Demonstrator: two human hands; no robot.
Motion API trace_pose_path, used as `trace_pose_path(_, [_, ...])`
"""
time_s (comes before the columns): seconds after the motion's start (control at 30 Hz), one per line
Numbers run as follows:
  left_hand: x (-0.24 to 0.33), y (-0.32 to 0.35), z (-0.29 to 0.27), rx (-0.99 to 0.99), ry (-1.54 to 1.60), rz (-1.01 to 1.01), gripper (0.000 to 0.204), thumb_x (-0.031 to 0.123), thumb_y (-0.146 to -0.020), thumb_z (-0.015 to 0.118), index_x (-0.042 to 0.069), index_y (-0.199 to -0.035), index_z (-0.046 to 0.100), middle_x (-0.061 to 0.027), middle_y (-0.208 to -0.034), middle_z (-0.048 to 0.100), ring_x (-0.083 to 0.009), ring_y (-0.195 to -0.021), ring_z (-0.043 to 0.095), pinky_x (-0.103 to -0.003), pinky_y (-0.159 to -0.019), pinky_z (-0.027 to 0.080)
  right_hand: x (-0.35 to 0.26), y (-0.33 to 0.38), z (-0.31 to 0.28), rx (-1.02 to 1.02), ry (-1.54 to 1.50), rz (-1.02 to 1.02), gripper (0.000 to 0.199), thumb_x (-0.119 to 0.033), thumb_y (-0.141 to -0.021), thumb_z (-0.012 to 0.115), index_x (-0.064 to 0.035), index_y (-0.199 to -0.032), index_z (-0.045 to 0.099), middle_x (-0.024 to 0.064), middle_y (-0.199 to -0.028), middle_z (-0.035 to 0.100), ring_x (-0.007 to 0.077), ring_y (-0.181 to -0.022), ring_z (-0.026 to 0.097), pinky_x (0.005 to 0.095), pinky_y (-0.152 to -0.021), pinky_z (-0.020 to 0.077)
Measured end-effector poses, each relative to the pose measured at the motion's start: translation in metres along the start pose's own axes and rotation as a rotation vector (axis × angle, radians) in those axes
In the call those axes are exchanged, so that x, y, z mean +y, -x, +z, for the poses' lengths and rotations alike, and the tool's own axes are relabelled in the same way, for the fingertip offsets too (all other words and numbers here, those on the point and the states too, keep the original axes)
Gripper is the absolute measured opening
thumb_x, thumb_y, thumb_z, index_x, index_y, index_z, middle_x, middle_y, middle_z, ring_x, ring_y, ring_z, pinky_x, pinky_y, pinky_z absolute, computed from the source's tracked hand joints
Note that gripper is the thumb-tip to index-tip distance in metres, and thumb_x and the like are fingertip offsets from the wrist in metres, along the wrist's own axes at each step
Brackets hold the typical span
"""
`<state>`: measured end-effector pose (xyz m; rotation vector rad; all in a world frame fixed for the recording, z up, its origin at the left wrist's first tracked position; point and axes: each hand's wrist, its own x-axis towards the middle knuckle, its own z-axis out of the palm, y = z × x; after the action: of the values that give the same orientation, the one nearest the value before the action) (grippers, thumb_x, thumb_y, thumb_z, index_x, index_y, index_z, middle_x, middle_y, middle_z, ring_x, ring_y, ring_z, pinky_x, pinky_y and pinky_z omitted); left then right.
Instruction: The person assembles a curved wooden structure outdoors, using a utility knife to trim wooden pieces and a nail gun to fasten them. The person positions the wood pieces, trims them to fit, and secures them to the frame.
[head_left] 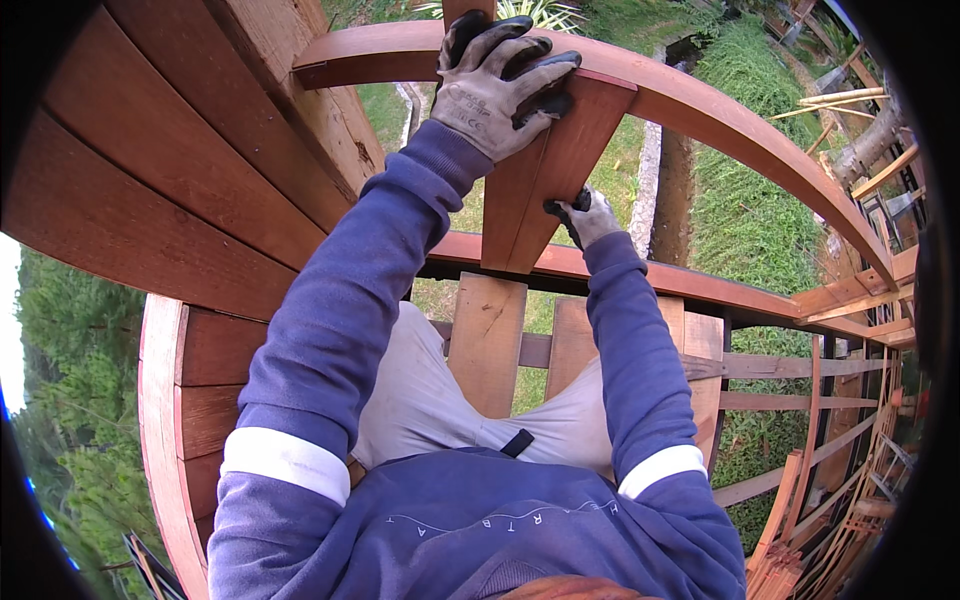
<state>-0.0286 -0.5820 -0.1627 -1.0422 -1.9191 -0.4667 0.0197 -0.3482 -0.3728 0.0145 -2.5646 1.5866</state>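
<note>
My left hand (500,90), in a grey glove with black fingertips, lies across the upper end of a reddish-brown wooden board (545,185) and the curved wooden rail (690,90). Its fingers are spread apart. Lower down, my right hand (587,215), gloved too, pinches the board's right edge, thumb on the near face and the other fingers mostly hidden. The board stands between the curved rail and a straight lower rail (700,285), with a thin lengthwise line down its face.
Wide brown planks (170,150) form a curved wall at left, beside a rough timber post (310,90). Pale boards (487,340) lie beneath me, with gaps showing grass. Loose timber and poles (850,480) crowd the right. Beyond the rail, a ditch (670,190) runs far below.
</note>
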Motion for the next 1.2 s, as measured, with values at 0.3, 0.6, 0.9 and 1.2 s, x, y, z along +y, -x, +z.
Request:
trace_pose_path(0.3, [-0.002,0.001,0.005,0.026,0.021,-0.008,0.056,0.041,-0.076,0.069,0.04,-0.131,0.055,-0.0015,-0.132,0.053,-0.0273,-0.132,0.038,-0.054,-0.116,0.018,0.001,-0.001,-0.001,0.015,0.026,-0.019,0.036,-0.016,-0.086,0.066,-0.0055,-0.12,0.059,0.0181,-0.111,0.066,0.0328,-0.105,0.063,0.0394,-0.09,0.0501])
trace_pose_path(0.6, [-0.001,0.004,0.007,-0.018,-0.046,-0.041,0.055,0.043,-0.077,0.069,0.04,-0.13,0.056,-0.0013,-0.135,0.052,-0.0296,-0.132,0.039,-0.054,-0.116,0.019,-0.015,0.004,-0.002,0.006,-0.002,0.025,0.037,-0.016,-0.086,0.066,-0.0053,-0.121,0.059,0.0184,-0.112,0.065,0.0322,-0.106,0.063,0.0393,-0.09,0.0501])
trace_pose_path(0.9, [0.001,0.001,-0.004,-0.013,-0.069,-0.015,0.059,0.042,-0.078,0.07,0.037,-0.134,0.052,-0.0018,-0.134,0.052,-0.0277,-0.132,0.04,-0.054,-0.115,0.019,-0.023,0.008,0.003,0.093,0.215,-0.053,0.037,-0.018,-0.085,0.066,-0.0065,-0.12,0.058,0.0198,-0.11,0.065,0.0365,-0.103,0.062,0.0425,-0.088,0.0505])
trace_pose_path(1.2, [0.065,0.09,0.012,0.337,0.575,-0.787,0.068,0.006,-0.075,0.076,-0.001,-0.133,0.041,-0.0141,-0.122,0.051,-0.0219,-0.115,0.051,-0.037,-0.101,0.042,-0.025,0.01,0.001,0.12,0.252,-0.04,0.038,-0.019,-0.086,0.065,-0.0046,-0.119,0.055,0.0212,-0.11,0.064,0.0374,-0.106,0.06,0.0435,-0.09,0.0491])
